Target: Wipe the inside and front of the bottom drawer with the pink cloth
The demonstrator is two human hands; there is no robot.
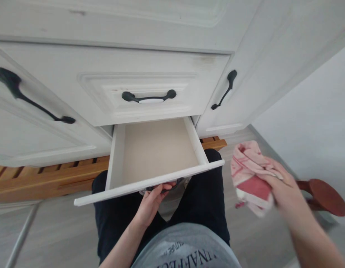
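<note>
A white drawer (158,150) is pulled out of the cabinet, its pale flat bottom bare. At the outer face of the drawer front, the fingers of my left hand (152,203) curl around a dark handle (178,182), most of which is hidden. Off to the right, a crumpled pink and white cloth (252,173) is gripped in my right hand (284,184), away from the drawer and above the floor. The right hand is a little blurred.
Above the drawer is a closed drawer with a black handle (150,98). Cabinet doors with black handles (226,89) flank it. A slatted wooden ledge (63,182) runs below the cabinet. A reddish-brown stool (325,197) stands at the right by the wall (314,123).
</note>
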